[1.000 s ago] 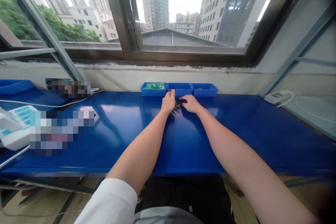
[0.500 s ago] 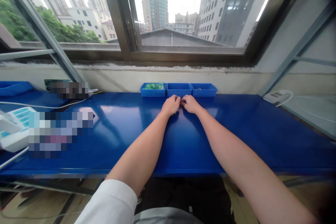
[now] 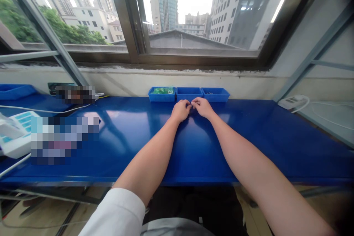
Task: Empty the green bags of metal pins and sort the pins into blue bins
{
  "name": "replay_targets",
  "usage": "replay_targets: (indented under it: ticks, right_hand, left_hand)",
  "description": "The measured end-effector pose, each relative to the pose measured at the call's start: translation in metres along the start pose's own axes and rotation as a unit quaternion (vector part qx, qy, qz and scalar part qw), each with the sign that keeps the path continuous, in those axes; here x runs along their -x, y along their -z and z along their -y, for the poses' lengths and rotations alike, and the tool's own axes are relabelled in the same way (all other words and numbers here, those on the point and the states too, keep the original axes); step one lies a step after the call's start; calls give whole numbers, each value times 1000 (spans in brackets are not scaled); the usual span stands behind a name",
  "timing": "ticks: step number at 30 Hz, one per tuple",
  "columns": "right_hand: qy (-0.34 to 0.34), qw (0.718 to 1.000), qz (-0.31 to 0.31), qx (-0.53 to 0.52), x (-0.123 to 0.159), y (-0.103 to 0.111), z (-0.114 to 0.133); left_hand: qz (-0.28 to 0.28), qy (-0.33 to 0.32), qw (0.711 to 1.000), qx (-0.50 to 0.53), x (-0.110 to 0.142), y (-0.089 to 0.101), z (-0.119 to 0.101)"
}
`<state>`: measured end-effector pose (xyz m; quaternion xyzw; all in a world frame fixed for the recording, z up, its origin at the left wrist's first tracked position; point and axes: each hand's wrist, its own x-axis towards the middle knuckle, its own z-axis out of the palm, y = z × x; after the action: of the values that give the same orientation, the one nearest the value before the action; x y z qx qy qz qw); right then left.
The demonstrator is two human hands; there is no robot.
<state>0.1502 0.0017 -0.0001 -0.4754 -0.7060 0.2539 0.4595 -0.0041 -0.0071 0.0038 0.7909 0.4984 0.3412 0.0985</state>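
My left hand point(image 3: 181, 110) and my right hand point(image 3: 202, 107) meet fingertip to fingertip above the blue table point(image 3: 124, 147), just in front of the middle blue bin point(image 3: 189, 93). The fingers of both hands are pinched. Whatever sits between them is too small and too hidden to name. Beside the middle bin, the left blue bin point(image 3: 162, 98) holds green items point(image 3: 163, 90). A few small dark pieces point(image 3: 210, 93) lie in the right blue bin point(image 3: 215, 97).
A white device with teal compartments point(image 3: 22, 129) stands at the left, next to a blurred-out area. A white power strip point(image 3: 293, 101) with a cable lies at the far right. Metal frame posts point(image 3: 52, 37) rise at both sides, and a window spans the back.
Both hands stay nearly in place. The right fingertips have lifted slightly and straightened toward the left ones. The view has shifted a little.
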Motion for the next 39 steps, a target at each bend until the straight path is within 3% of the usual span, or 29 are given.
replay_targets:
  ticks: [8, 12, 16, 21, 27, 33, 39]
  right_hand:
    - [-38, 992, -32, -113, 2, 2, 8]
    - [-53, 990, -54, -116, 2, 4, 11]
    - [-3, 992, -129, 2, 2, 5, 9]
    - [26, 960, -203, 192, 2, 6, 9]
    - [12, 942, -174, 286, 3, 5, 8]
    - [-41, 943, -109, 311, 1, 4, 0]
    - [-63, 941, -83, 322, 0, 4, -1]
  left_hand:
    - [6, 24, 1000, -18, 0, 0, -2]
    - [0, 23, 1000, -6, 0, -1, 0]
    - [-6, 38, 999, -1, 2, 0, -2]
    - [4, 59, 998, -10, 2, 2, -5]
    - [9, 60, 998, -13, 3, 2, -5]
    - [26, 56, 998, -18, 4, 1, -4]
    - [32, 57, 998, -24, 3, 0, -4]
